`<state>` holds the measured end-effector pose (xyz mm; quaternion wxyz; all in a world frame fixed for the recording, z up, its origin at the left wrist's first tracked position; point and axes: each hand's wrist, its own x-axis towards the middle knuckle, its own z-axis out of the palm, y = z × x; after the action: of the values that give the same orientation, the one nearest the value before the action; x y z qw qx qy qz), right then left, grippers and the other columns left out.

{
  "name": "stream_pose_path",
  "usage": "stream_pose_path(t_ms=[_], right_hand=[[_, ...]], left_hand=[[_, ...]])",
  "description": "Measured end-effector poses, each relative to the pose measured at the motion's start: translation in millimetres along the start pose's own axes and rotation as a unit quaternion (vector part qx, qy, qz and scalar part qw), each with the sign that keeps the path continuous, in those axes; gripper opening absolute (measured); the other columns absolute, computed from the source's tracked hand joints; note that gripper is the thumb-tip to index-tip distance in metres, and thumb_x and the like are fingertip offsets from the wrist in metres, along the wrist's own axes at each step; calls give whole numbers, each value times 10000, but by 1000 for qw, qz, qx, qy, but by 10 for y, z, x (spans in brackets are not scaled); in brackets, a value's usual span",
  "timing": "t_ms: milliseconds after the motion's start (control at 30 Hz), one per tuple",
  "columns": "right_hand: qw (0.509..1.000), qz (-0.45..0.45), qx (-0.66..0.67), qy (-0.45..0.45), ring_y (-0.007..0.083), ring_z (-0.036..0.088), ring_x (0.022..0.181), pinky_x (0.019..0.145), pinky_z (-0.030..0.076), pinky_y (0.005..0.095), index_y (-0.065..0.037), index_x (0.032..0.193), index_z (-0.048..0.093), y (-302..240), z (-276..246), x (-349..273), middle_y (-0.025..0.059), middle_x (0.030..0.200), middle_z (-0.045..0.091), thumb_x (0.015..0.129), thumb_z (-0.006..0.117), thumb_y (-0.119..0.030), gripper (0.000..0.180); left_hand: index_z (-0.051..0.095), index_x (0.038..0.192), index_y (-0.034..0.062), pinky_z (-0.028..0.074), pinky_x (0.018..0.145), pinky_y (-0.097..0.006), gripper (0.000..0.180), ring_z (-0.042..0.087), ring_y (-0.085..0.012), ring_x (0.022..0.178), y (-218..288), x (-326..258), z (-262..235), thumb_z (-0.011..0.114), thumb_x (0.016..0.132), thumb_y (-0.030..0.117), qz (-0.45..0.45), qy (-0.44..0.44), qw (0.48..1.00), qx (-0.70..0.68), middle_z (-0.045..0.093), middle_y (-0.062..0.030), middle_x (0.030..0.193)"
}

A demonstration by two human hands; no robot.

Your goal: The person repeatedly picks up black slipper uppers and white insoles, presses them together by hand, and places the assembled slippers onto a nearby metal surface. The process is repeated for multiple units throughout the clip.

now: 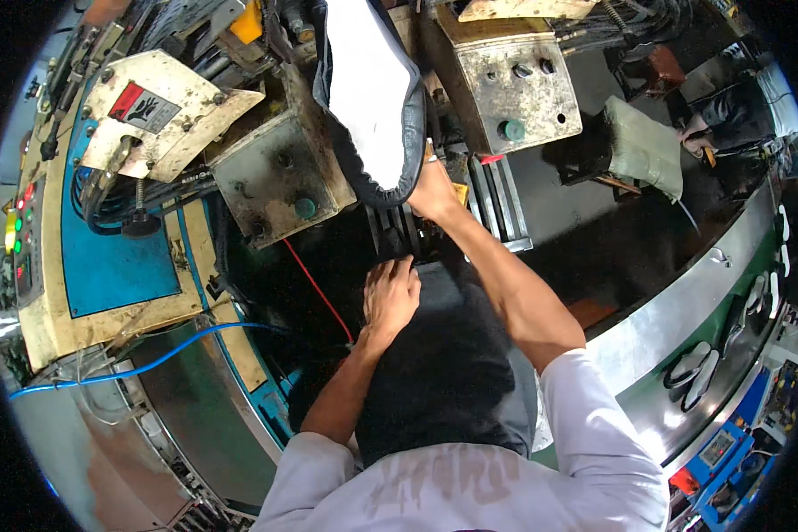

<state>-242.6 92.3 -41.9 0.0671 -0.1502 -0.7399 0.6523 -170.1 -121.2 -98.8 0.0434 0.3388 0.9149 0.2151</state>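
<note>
A black shoe upper (412, 120) with a white underside sits toe toward me at the machine, at the top centre. My right hand (434, 191) reaches up along the right side of its toe. The fingers of that hand are mostly hidden behind the upper's edge, so their grip does not show. Lower down, my left hand (392, 297) rests on the dark cloth over my leg (452, 355), fingers loosely bent and apart, holding nothing. It lies just below the toe without touching it.
Two stained metal control boxes (279, 182) (519, 89) with green buttons flank the upper. A blue hose (177, 350) crosses at left, beside a lit button panel (27, 239). Sandals (692, 372) lie on a curved conveyor at right. Another person's hand (696, 137) is near a pale cushion (645, 146).
</note>
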Motion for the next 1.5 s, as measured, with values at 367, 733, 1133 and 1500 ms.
stream_pose_path(t_ms=[367,733,1133,1500], right_hand=[[990,-92,28,104,391,362,1577,1297,286,412,62,1637,302,168,234,30,268,1675,396,821,667,-38,900],[839,-359,-389,126,443,353,1555,1267,280,593,67,1516,480,-1636,-336,-785,279,1634,418,909,777,-371,806],[735,-293,-605,84,455,475,1457,1110,512,555,-173,1501,580,-1999,-180,-526,251,1550,514,926,746,-541,702],[742,-313,-583,110,467,537,1358,934,624,545,-230,1431,654,-2126,-172,230,178,1372,609,896,765,-528,622]], left_hand=[[755,1119,28,531,958,-501,241,707,-385,1012,18,106,-60,702,934,173,-24,-47,998,-21,753,-179,1036],[746,1035,41,549,890,-524,184,708,-405,962,-33,109,31,684,935,182,-29,-54,997,-43,750,-194,974],[746,1001,31,553,911,-518,180,709,-412,976,-34,-56,-46,667,938,180,-40,-14,997,-58,763,-191,1006],[762,1057,29,564,897,-519,199,722,-419,965,-144,-42,-39,682,928,157,-68,19,992,-109,764,-205,1002]])
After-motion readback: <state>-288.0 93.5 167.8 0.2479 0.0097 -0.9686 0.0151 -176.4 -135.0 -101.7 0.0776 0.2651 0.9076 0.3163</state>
